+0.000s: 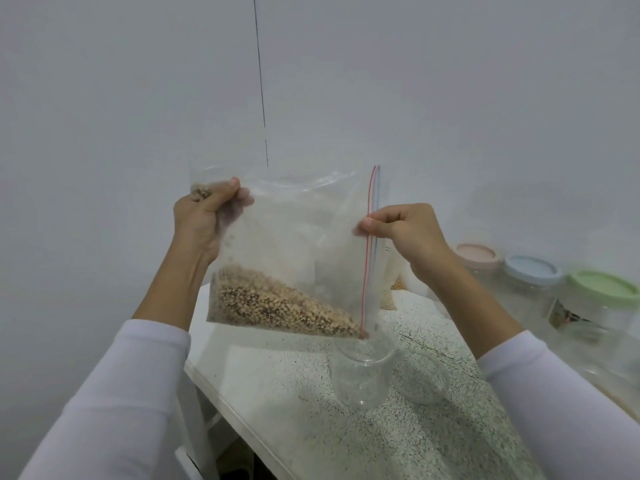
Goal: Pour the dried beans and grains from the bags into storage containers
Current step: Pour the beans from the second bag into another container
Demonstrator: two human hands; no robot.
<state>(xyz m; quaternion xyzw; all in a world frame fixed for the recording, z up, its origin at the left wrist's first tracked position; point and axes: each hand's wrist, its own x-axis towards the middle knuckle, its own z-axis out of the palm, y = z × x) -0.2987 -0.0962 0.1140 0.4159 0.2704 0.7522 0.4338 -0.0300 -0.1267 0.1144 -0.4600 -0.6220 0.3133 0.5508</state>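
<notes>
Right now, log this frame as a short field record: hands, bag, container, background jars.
left hand: grips the bag's bottom corner
right hand: pinches the zip strip
zip bag: turned sideways, beans piled toward the lower zip corner
open container: clear, empty, on the counter below that corner
loose lid: clear, beside the container
lidded jars: pink, blue, green lids, at right

The beans (pixel 277 306) were tan with dark eyes; the worktop (pixel 294 410) white, black-speckled; far-right lids (pixel 476 254) seemingly pink, blue, green.
</notes>
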